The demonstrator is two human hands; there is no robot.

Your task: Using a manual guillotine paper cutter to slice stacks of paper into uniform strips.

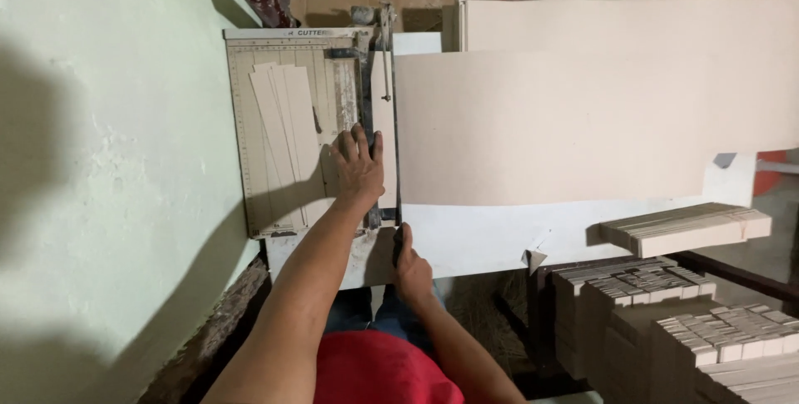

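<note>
— Plainly, what is seen of the board being cut?
— A large pale beige cardboard sheet (566, 125) is laid flat on the white counter (491, 237), its left edge tucked under the blade arm of a paper cutter (291, 129). Narrow cut strips (287, 133) of the same board are left lying askew on the cutter's gridded bed.
— And the hands?
— The left hand (358, 167) is pressed open, fingers spread, on the sheet's edge beside the blade. The right hand (410, 267) is closed around the dark handle (398, 237) at the near end of the blade arm.
— What cannot be made out?
— The blade edge itself is hidden by the arm and the hand. The sheet's far right end is cut off by the frame, and the stacked strips (687, 229) at the lower right are only partly shown
</note>
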